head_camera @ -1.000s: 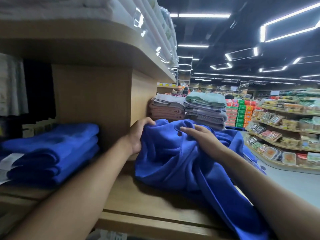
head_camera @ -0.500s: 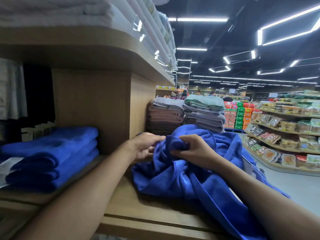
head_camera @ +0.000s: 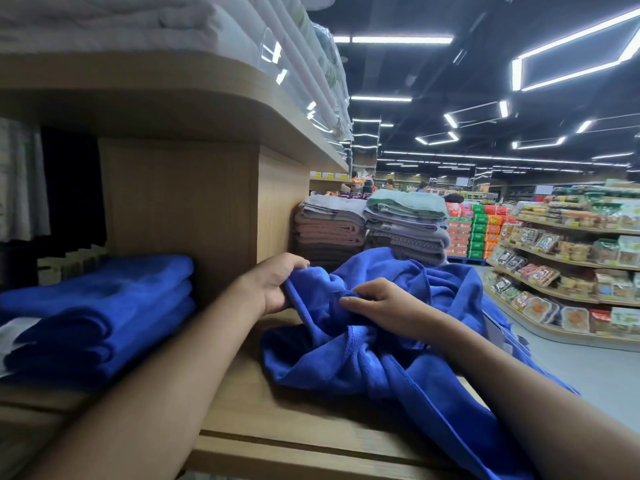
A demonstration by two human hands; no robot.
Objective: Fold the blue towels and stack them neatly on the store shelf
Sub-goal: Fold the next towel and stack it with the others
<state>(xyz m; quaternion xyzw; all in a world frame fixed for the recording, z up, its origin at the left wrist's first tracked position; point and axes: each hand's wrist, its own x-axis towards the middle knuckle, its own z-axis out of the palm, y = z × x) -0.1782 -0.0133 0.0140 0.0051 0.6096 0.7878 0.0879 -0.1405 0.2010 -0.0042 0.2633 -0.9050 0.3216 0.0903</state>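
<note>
- A loose blue towel [head_camera: 363, 362] is lying crumpled on the right part of the wooden shelf [head_camera: 277, 420]. One end is trailing over the front edge and hanging down toward the lower right.
- The left hand [head_camera: 273, 287] is gripping the towel's hemmed edge at the upper left of the heap, with its fingers curled over the cloth and closed on it.
- The right hand [head_camera: 384, 306] is pinching a bunched fold just beside the left hand, thumb and fingers drawn together on the fabric. The two hands are sitting close but are not touching.
- A stack of folded blue towels [head_camera: 100, 306] is resting on the same shelf to the left, well apart from the loose one, and a white label [head_camera: 17, 332] is showing at its left end.
- A wooden upright panel [head_camera: 180, 202] is standing behind, between the stack and the hands.
- An upper shelf board [head_camera: 173, 98] is running overhead, carrying white folded linens [head_camera: 104, 22].
- Piles of grey, brown and green towels [head_camera: 370, 230] are sitting behind the loose towel.
- Shelves of packaged food [head_camera: 571, 265] are lining the aisle on the right.
</note>
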